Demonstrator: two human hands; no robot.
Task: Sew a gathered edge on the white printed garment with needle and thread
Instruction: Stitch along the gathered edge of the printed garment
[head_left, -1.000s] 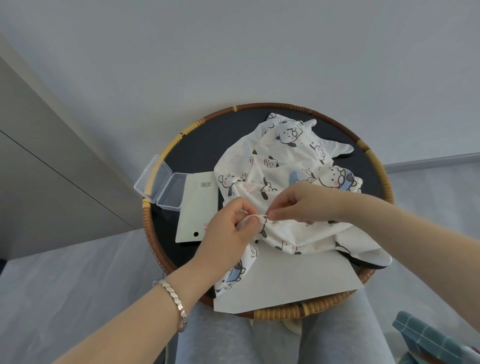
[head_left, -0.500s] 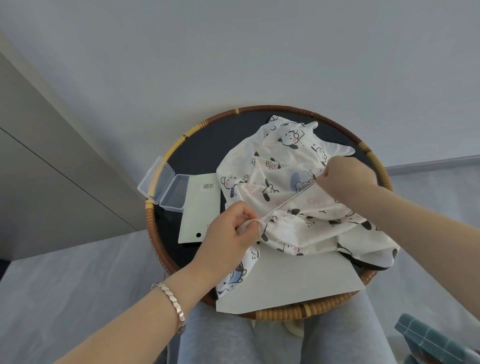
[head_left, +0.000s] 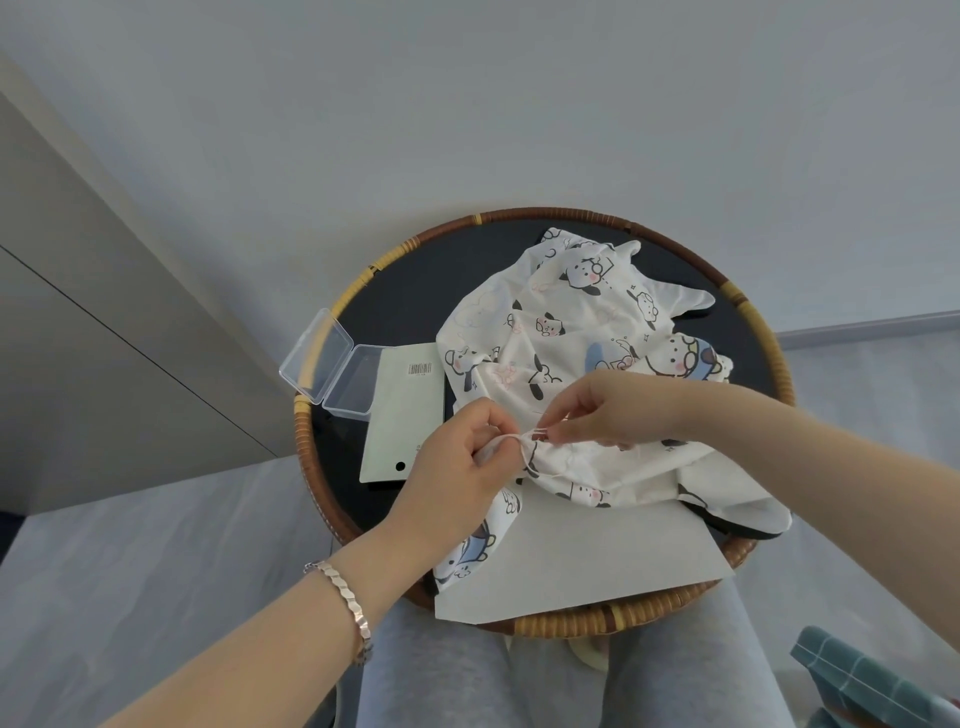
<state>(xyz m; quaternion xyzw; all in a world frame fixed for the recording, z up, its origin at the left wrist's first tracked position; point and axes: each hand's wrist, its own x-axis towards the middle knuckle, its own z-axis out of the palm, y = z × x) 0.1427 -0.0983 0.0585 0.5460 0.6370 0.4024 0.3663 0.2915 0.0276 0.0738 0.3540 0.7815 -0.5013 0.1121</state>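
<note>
Centrally placed: white garment printed with black-eared cartoon dogs, heaped on the right half of the round black-topped table with woven rattan rim. Its near edge is drawn toward the person so the hem lies between both hands.

Left hand: fingers curled, thumb and forefinger pinching the bunched edge, judged to anchor the gathers while a stitch is drawn.

Right hand: fingertips pinched together on a pale loop of thread just beside the left thumb. The needle is too fine to make out.

Large white paper sheet: under the cloth's near edge, overhanging the rim toward the lap, probably a plain backing for the work.

Clear hinged plastic box: open at the left rim, apart from the stitching, likely the needle case.

Pale green barcoded card: flat beside the box, touching it.

Silver link bracelet: on the left wrist.
</note>
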